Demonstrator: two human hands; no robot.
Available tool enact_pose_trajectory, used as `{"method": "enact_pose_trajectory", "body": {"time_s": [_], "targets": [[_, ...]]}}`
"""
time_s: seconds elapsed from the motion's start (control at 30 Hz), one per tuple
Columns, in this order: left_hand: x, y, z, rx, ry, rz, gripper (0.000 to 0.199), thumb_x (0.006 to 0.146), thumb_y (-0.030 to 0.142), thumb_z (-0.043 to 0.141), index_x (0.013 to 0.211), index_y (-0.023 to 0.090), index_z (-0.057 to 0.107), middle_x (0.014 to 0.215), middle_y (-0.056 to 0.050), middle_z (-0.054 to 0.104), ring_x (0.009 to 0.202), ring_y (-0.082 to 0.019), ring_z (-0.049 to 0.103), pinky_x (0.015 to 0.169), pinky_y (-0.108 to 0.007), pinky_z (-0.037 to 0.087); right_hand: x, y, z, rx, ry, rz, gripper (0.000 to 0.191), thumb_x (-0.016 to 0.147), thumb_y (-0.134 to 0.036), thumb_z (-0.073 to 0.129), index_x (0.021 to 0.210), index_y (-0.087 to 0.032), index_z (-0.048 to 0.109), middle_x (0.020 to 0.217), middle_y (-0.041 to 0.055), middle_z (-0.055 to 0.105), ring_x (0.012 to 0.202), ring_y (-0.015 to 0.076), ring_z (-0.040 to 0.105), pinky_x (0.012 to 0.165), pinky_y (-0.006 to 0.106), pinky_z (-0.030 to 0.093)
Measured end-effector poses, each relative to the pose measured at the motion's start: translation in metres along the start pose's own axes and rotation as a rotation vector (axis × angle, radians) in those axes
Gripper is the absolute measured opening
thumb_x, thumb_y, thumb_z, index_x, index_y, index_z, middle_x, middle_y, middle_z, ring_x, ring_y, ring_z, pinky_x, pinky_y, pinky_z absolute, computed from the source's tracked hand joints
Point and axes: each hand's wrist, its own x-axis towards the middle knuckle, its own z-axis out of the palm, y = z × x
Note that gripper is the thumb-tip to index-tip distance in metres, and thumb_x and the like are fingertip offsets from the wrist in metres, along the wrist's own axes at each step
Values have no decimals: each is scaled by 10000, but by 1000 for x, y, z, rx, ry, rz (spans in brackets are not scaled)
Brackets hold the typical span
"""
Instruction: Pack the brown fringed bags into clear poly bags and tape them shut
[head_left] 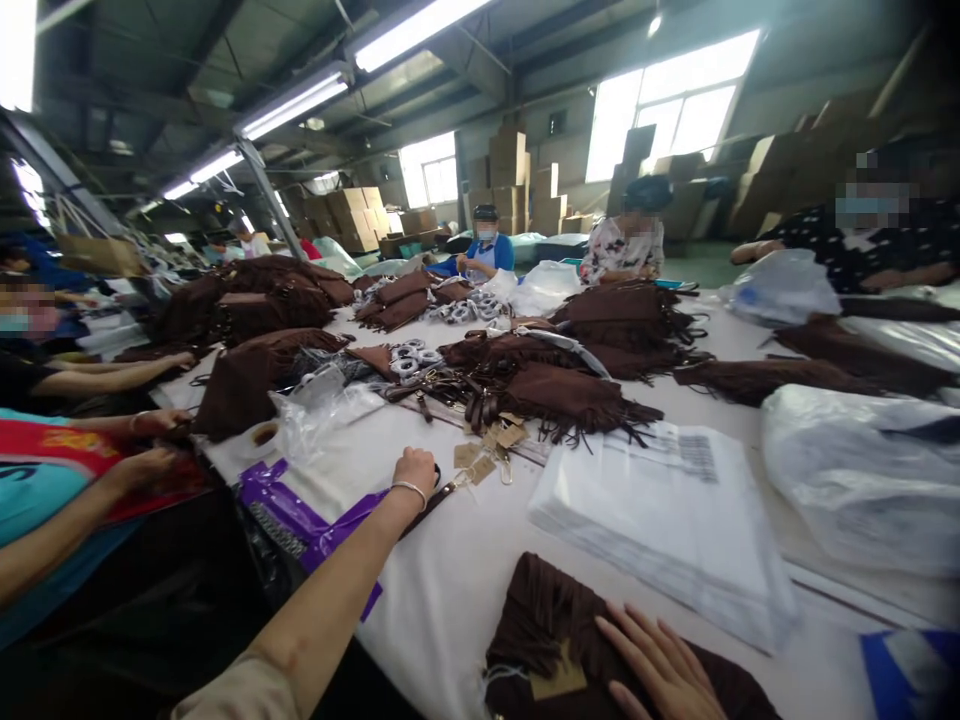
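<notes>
My left hand (415,470) reaches out over the white table (457,580) and is closed on a dark brown strap (439,497) that ends near some tan paper tags (480,462). A silver bangle circles that wrist. My right hand (660,668) lies flat, fingers spread, on a brown fringed suede bag (551,620) at the table's near edge. A tan tag rests on that bag beside my fingers.
A stack of clear plastic bags (667,510) lies right of centre. Several brown fringed bags (570,395) and metal rings (412,360) cover the middle. Purple wrapping (300,515) hangs at the left edge. Other people sit at the left (90,470) and far side (486,250).
</notes>
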Motion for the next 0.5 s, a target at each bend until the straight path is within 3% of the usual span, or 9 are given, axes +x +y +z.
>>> {"method": "enact_pose_trajectory", "body": {"time_s": [0.13,0.23,0.3,0.4,0.5], "targets": [[11,86,27,-99,-101,332,223,875,258,535,1048,162,639,1083,-104,630,1086,-241,501,1004,-346,325,0,1,1,-29,-12,-9,694,853,-523,490,1446,-267,239,1336,-37,488,1126,207,575,818,363,552],[22,163,68,-156,-235,570,244,856,375,593,1052,241,648,1090,-5,650,1076,-155,532,1001,-232,341,0,3,0,-73,7,-42,621,850,-520,495,1396,-256,361,1328,-47,497,1116,198,582,812,342,554],[31,204,96,-150,-305,638,290,795,391,669,1029,219,663,1073,-31,656,1060,-179,551,977,-258,376,1,4,-1,-95,2,-52,573,848,-519,497,1353,-257,428,1320,-52,504,1110,195,585,812,334,554],[47,236,128,-99,-379,642,188,773,269,683,909,140,695,977,-111,667,968,-244,597,863,-326,449,3,6,0,-101,18,-61,550,844,-515,503,1329,-258,459,1295,-52,527,1078,193,604,783,323,563],[60,236,141,-69,-420,633,144,830,197,583,862,113,696,903,-125,676,875,-244,625,763,-325,469,2,8,5,-79,44,-60,562,841,-499,517,1343,-260,440,1276,-53,544,1056,191,616,764,311,569]]}}
